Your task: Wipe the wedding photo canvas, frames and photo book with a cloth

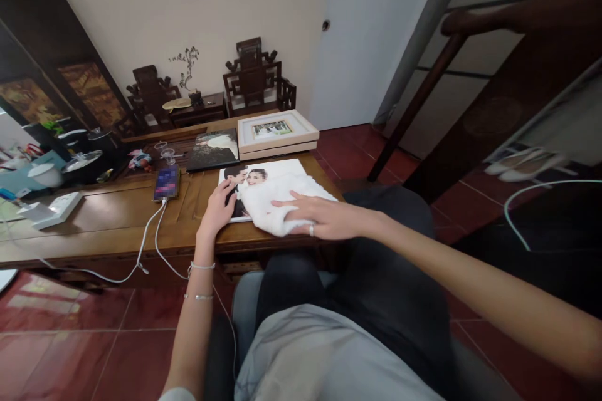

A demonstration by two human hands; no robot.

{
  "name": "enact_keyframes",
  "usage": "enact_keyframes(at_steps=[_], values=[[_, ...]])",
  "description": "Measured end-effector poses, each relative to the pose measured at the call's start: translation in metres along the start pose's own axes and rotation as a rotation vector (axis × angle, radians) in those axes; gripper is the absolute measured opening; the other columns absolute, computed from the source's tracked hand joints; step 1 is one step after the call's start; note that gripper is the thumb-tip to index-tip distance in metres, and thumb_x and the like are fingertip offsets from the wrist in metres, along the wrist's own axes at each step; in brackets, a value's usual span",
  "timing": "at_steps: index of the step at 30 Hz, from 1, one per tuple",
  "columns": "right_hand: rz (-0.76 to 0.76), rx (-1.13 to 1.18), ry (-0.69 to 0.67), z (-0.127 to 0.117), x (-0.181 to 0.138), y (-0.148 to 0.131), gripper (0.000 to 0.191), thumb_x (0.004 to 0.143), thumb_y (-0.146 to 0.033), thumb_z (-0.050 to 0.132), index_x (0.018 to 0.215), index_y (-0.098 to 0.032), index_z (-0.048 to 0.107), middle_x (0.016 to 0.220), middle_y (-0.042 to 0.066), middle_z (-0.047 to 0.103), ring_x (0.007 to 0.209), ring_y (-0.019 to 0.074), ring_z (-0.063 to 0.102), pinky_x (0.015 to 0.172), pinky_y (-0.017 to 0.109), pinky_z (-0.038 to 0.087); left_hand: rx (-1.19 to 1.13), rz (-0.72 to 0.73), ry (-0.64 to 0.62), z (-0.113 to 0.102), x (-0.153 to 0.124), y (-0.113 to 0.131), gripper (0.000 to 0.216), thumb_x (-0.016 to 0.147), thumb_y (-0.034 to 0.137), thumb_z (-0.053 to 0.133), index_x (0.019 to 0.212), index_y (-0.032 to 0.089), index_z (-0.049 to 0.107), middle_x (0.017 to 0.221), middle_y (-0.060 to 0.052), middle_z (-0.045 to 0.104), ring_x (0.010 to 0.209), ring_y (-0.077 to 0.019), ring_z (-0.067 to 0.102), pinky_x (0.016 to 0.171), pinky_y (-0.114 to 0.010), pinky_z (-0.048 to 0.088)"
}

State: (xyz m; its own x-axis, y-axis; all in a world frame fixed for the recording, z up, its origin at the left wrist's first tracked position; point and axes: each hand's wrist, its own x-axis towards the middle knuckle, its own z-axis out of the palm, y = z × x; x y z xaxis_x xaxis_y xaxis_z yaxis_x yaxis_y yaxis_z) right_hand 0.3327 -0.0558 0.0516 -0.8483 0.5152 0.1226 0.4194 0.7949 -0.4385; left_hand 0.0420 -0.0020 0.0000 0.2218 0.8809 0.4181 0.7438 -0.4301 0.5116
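Note:
A white panel printed with a photo of two people lies flat near the right end of the wooden table. On its left edge rests my left hand, its fingers stretched out over the surface and holding nothing. A fluffy white cloth is spread across the panel's middle and right part, covering much of the picture. My right hand, with a ring on one finger, grips and presses the bunched cloth against the panel. Some of the right fingertips are partly hidden by the cloth's folds.
Behind the panel lie a dark photo album and a light framed picture in a box. A phone with a white cable sits to the left. Farther left are a power strip and tea ware. Wooden chairs stand beyond.

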Motion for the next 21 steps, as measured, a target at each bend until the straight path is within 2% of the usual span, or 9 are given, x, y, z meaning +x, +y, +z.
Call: enact_keyframes(at_steps=[4,7,9,12,14,18,21], values=[[0.103,0.017,0.138,-0.013,0.032,0.047,0.036,0.096,-0.039,0.044,0.114,-0.027,0.072,0.127,0.003,0.069,0.124,0.0308,0.058,0.117,0.052,0.025,-0.003,-0.019,-0.008,-0.002,0.0,-0.001,0.039,0.093,0.025,0.05,0.128,0.019,0.065,0.145,-0.01,0.055,0.138,-0.0267,0.049,0.119,-0.045,0.034],[0.187,-0.055,0.274,-0.014,0.067,0.072,0.037,0.097,-0.037,0.042,0.118,-0.025,0.071,0.133,0.005,0.066,0.123,0.0315,0.058,0.116,0.055,0.022,0.002,-0.017,-0.019,-0.004,0.0,-0.001,0.039,0.093,0.025,0.049,0.129,0.02,0.064,0.146,-0.01,0.055,0.137,-0.0264,0.049,0.119,-0.045,0.033],[0.221,-0.102,0.321,-0.011,0.088,0.074,0.036,0.097,-0.033,0.041,0.116,-0.025,0.071,0.136,0.006,0.064,0.127,0.0322,0.053,0.115,0.057,0.02,0.002,-0.015,-0.022,-0.004,0.0,-0.002,0.039,0.093,0.025,0.049,0.129,0.02,0.064,0.146,-0.01,0.055,0.137,-0.0259,0.049,0.119,-0.045,0.033],[0.213,-0.108,0.338,-0.002,0.103,0.058,0.035,0.098,-0.027,0.04,0.114,-0.023,0.071,0.134,0.008,0.065,0.127,0.0315,0.053,0.112,0.06,0.02,-0.004,-0.013,-0.017,-0.004,0.001,-0.002,0.038,0.093,0.025,0.05,0.128,0.021,0.064,0.146,-0.01,0.055,0.137,-0.0254,0.049,0.119,-0.044,0.034],[0.192,-0.092,0.322,0.006,0.098,0.039,0.035,0.098,-0.026,0.04,0.116,-0.022,0.07,0.135,0.01,0.063,0.126,0.0313,0.054,0.112,0.06,0.021,-0.008,-0.009,-0.015,-0.004,0.001,-0.002,0.039,0.093,0.025,0.05,0.129,0.02,0.064,0.146,-0.01,0.055,0.137,-0.0255,0.049,0.12,-0.044,0.033],[0.094,-0.033,0.247,0.024,0.057,-0.005,0.036,0.099,-0.031,0.04,0.118,-0.023,0.069,0.137,0.01,0.062,0.132,0.0308,0.051,0.116,0.059,0.019,-0.01,0.005,-0.022,-0.002,0.002,-0.001,0.039,0.092,0.021,0.048,0.128,0.018,0.065,0.146,-0.01,0.054,0.138,-0.0256,0.048,0.12,-0.043,0.034],[0.04,0.036,0.197,0.028,0.02,-0.021,0.036,0.1,-0.033,0.04,0.12,-0.027,0.069,0.137,0.004,0.063,0.136,0.0276,0.048,0.121,0.053,0.016,-0.017,0.004,-0.018,-0.002,0.001,-0.001,0.04,0.092,0.02,0.047,0.128,0.019,0.065,0.146,-0.01,0.055,0.138,-0.0258,0.049,0.119,-0.044,0.034]])
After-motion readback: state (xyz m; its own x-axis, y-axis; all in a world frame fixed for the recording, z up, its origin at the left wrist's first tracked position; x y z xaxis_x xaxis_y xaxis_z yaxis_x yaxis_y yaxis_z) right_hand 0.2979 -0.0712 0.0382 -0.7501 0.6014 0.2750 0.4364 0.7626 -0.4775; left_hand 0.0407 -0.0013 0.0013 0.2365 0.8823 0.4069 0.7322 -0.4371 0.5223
